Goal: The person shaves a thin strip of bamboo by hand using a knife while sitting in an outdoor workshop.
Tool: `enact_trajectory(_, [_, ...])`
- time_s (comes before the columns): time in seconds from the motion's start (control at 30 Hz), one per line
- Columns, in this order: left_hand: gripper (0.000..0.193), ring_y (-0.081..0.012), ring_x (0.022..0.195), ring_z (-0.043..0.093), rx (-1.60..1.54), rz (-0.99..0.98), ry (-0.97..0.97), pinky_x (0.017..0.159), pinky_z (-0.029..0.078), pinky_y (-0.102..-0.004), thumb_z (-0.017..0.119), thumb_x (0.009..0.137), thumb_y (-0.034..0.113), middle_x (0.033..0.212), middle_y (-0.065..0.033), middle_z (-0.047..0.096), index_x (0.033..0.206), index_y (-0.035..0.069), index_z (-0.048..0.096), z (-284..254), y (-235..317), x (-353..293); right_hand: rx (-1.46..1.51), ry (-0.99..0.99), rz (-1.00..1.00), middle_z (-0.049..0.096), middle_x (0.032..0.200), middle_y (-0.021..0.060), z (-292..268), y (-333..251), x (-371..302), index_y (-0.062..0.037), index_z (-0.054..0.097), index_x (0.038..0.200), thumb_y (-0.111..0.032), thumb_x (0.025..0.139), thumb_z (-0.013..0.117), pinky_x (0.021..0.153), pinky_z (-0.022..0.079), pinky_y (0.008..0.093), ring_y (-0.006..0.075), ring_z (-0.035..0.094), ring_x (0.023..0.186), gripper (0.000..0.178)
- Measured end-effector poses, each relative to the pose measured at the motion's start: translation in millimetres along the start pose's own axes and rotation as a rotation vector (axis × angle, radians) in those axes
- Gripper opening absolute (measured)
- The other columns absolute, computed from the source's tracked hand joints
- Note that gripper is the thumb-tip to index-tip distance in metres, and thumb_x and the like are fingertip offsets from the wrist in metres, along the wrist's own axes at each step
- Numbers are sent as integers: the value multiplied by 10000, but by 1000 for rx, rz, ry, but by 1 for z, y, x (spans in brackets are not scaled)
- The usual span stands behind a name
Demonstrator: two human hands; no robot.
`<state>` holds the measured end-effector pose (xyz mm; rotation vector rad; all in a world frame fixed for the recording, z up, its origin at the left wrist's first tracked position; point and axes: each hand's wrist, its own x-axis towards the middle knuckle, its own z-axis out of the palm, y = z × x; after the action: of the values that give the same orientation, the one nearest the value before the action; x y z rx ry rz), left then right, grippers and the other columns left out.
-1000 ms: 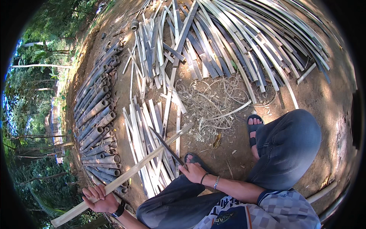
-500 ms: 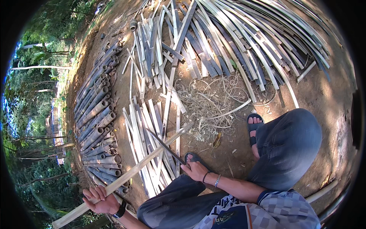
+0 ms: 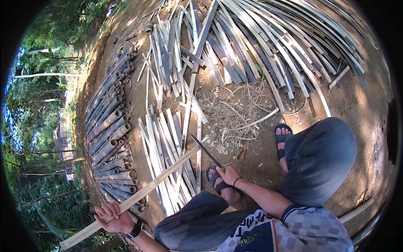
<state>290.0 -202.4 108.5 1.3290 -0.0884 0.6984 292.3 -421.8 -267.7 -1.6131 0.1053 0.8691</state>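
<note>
Knife (image 3: 206, 152) moved farther along strip (image 3: 158, 179), right hand (image 3: 228, 174), fingers clamped on knife, left hand (image 3: 116, 219), fingers clamped on strip

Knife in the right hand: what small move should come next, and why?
Perhaps slide the knife along the bamboo strip toward its middle to begin a shaving stroke: it crosses near the strip's far end, leaving little beyond; curled shavings lie near that end, and the left hand grips the strip well clear.
</note>
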Motion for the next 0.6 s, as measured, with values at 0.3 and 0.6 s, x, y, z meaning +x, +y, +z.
enact_trajectory(0.3, [331, -76, 401, 242, 14, 15, 71, 394, 235, -217, 418, 983, 294, 509, 15, 287, 711, 122, 341, -5, 0, -3, -5, 36, -20, 664, 657, 143, 5, 3, 2, 21, 661, 840, -492, 935, 468, 641, 509, 390, 287, 674, 663, 557])
enact_trajectory(0.6, [345, -77, 406, 215, 45, 2, 73, 415, 210, -224, 397, 991, 314, 503, 25, 265, 708, 137, 308, -3, 1, -2, 17, -1, -95, 666, 701, 178, 6, -6, -2, 7, 672, 879, -489, 920, 497, 663, 509, 395, 318, 673, 717, 528])
